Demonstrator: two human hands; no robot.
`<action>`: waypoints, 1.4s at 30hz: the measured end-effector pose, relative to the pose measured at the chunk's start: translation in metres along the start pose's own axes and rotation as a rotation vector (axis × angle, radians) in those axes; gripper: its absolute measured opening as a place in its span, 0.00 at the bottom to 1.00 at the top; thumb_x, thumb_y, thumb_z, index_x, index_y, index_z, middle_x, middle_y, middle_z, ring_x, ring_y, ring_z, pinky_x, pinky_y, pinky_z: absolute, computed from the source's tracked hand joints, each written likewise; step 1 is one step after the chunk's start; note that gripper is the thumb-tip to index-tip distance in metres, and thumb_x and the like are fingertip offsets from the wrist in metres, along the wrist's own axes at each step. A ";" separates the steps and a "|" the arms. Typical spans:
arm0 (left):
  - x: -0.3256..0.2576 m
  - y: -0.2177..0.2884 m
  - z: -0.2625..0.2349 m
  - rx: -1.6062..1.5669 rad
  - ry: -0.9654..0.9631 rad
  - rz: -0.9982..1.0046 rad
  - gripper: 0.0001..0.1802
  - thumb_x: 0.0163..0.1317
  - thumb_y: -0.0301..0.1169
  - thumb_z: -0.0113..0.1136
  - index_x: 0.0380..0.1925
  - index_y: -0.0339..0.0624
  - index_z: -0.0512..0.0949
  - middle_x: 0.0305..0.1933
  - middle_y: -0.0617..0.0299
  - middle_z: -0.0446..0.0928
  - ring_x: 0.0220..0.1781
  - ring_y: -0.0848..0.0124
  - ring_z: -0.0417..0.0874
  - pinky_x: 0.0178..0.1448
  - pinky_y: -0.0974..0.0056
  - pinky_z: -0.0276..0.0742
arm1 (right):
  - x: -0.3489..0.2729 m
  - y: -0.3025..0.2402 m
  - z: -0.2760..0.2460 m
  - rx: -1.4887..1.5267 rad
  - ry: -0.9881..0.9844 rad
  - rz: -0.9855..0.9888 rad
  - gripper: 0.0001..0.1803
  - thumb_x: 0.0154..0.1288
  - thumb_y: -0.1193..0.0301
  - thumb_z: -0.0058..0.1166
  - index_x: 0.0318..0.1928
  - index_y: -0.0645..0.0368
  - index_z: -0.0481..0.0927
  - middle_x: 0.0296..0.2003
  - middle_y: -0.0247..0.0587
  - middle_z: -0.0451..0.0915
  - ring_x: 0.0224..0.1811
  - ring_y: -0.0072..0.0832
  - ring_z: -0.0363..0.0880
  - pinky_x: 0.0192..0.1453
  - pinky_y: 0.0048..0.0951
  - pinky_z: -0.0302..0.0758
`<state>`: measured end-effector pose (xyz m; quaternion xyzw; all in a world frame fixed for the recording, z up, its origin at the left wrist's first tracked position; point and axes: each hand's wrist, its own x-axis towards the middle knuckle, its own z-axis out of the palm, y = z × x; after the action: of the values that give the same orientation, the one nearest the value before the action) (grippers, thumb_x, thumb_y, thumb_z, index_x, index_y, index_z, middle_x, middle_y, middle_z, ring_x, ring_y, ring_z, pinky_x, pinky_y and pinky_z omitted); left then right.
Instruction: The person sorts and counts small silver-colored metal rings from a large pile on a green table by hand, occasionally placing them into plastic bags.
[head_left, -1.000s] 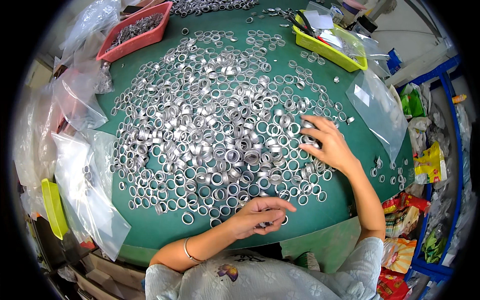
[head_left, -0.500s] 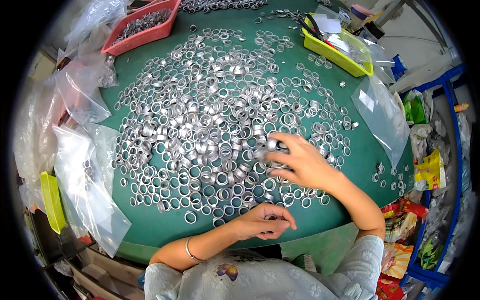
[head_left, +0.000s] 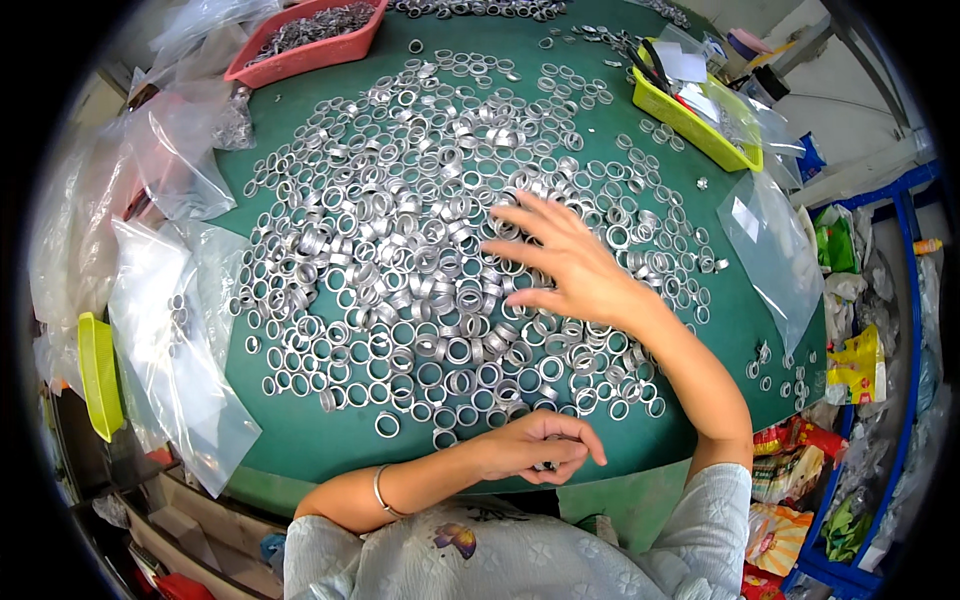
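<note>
- From here the handling looks far from finished; most of the metal rings (head_left: 430, 285) lie loose in a wide heap at the middle of the frame, piled in the centre and one layer deep towards its edges; whether any have been dealt with, I can't tell.
- A small scatter of rings (head_left: 800, 388) sits apart at the lower right; more lie along the top edge of the tabletop (head_left: 290, 430).
- The right hand (head_left: 572, 262) is spread over the heap, right of centre, fingers parted and gripping nothing that I can see; the left hand (head_left: 532, 447), at bottom centre, is curled round what seem to be a few rings, mostly hidden.
- The rings are silvery and short-walled, some flat, some on edge; the tabletop is smooth, matt green.
- Upper left, a red plastic basket (head_left: 325, 53) brims with small metal pieces; upper right, a yellow-green basket (head_left: 690, 128) carries tools and paper; clear, crinkled bags (head_left: 175, 150) gleam at the left.
</note>
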<state>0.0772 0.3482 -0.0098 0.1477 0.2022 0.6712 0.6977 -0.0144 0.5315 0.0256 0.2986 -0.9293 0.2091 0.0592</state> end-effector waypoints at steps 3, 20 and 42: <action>-0.001 0.003 0.000 0.017 0.018 0.000 0.11 0.68 0.30 0.45 0.41 0.34 0.74 0.18 0.66 0.64 0.16 0.82 0.57 0.17 0.75 0.48 | -0.006 0.007 0.006 -0.074 -0.057 0.016 0.21 0.53 0.60 0.60 0.48 0.52 0.77 0.61 0.42 0.64 0.65 0.45 0.58 0.65 0.49 0.58; -0.002 0.002 0.001 0.063 0.030 0.043 0.10 0.67 0.30 0.46 0.41 0.35 0.73 0.18 0.69 0.62 0.16 0.84 0.57 0.17 0.76 0.47 | 0.058 -0.035 0.025 0.082 -0.112 -0.176 0.31 0.52 0.58 0.61 0.58 0.49 0.71 0.63 0.42 0.62 0.67 0.46 0.55 0.67 0.47 0.57; -0.219 -0.031 -0.004 1.133 1.546 0.639 0.09 0.57 0.17 0.49 0.32 0.36 0.79 0.19 0.60 0.70 0.18 0.75 0.70 0.24 0.71 0.63 | 0.112 -0.046 0.047 -0.086 0.042 0.046 0.29 0.57 0.56 0.57 0.58 0.52 0.71 0.62 0.48 0.62 0.66 0.51 0.55 0.67 0.48 0.56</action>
<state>0.0990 0.1283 -0.0094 0.0290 0.8390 0.5433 -0.0102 -0.0780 0.4187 0.0260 0.2698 -0.9426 0.1767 0.0867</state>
